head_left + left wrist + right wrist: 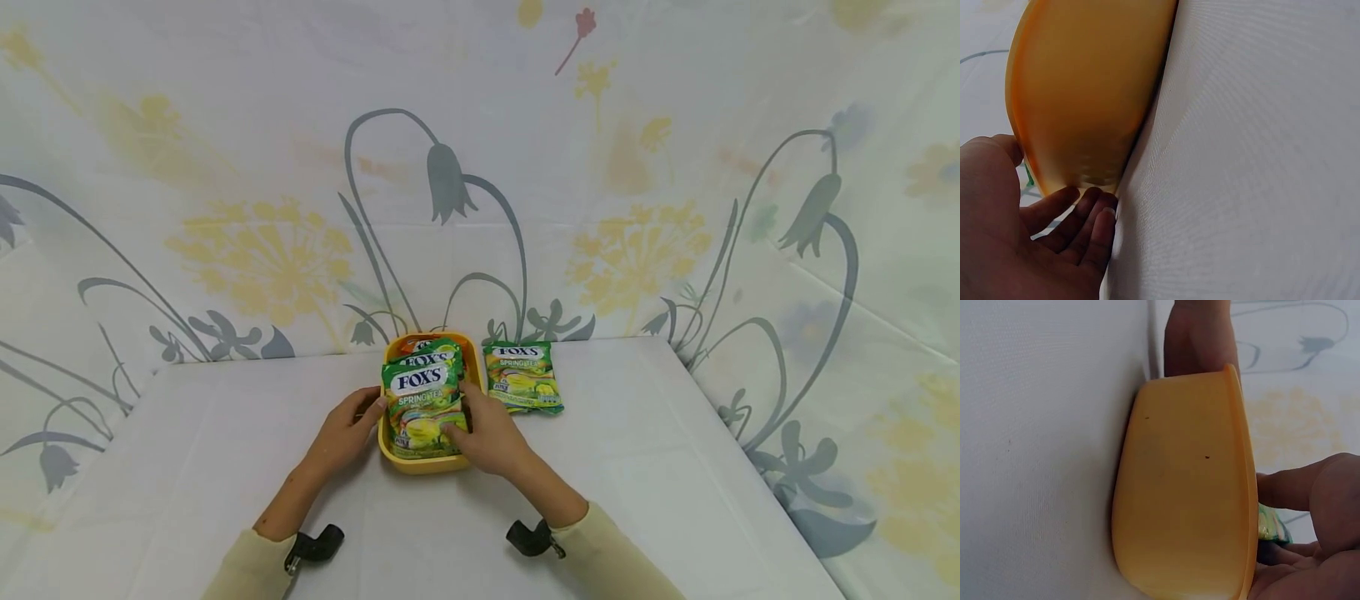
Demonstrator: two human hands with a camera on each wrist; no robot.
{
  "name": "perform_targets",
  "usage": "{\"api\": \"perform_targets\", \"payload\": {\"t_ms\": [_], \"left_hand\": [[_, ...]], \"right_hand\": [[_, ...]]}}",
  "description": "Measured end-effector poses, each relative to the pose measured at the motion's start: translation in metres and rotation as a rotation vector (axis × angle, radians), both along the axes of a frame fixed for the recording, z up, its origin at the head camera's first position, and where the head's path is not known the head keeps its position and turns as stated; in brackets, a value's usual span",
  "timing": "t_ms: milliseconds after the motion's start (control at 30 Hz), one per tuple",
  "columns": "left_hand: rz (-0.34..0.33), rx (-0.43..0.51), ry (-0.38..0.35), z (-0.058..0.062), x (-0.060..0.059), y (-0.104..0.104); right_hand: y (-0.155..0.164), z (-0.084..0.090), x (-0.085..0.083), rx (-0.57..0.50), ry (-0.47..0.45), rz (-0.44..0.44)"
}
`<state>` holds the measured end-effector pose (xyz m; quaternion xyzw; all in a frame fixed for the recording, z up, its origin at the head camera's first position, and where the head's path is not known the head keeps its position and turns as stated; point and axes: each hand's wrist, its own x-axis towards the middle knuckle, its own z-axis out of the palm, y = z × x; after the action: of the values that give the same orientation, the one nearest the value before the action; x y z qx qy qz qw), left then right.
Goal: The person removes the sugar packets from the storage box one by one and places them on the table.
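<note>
A yellow plastic tub (429, 468) with a rounded rim stands on the white table. In it lies a green candy packet (420, 408) printed FOX'S SPRING TEA, on top of other packets. My left hand (347, 432) holds the tub's left side, its thumb at the rim and its fingertips against the outer wall (1091, 112). On the other side, my right hand (491, 432) grips the top packet by its right edge, thumb on its front. In the right wrist view, that hand (1335, 519) reaches over the rim; some fingertips are hidden.
Right of the tub lie more green Spring Tea packets (521, 379), apparently stacked. An orange-red packet (408, 343) shows at the tub's back. A white floral cloth (480, 167) hangs behind the table (645, 483).
</note>
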<state>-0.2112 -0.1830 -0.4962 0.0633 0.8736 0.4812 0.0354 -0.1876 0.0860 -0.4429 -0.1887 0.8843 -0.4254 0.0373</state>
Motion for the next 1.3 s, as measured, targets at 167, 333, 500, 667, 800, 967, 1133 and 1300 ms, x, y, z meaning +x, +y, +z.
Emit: {"api": "perform_targets", "payload": {"t_ms": [167, 333, 500, 667, 800, 967, 1133, 1300], "left_hand": [[0.002, -0.002, 0.005, -0.002, -0.001, 0.0], [0.002, -0.003, 0.011, -0.002, -0.002, 0.0], [0.008, -0.001, 0.011, -0.002, -0.002, 0.0], [0.004, -0.004, 0.013, -0.003, -0.001, 0.0], [0.005, -0.007, 0.014, -0.004, -0.002, 0.0], [0.008, -0.006, 0.019, -0.004, -0.003, -0.001], [0.009, -0.014, 0.028, -0.003, -0.003, 0.0], [0.002, -0.007, 0.036, -0.001, -0.001, 0.0]], "right_hand": [[-0.003, -0.001, 0.001, -0.005, 0.041, 0.007], [-0.005, 0.0, 0.001, -0.024, 0.057, -0.007], [-0.006, -0.003, 0.001, -0.1, 0.031, -0.055], [-0.005, -0.005, 0.001, -0.191, 0.002, -0.073], [-0.003, -0.006, -0.001, -0.229, -0.013, -0.085], [0.001, -0.002, -0.002, -0.261, -0.016, -0.093], [0.007, 0.005, -0.005, -0.296, -0.013, -0.107], [0.017, 0.011, -0.011, -0.326, -0.006, -0.161]]}}
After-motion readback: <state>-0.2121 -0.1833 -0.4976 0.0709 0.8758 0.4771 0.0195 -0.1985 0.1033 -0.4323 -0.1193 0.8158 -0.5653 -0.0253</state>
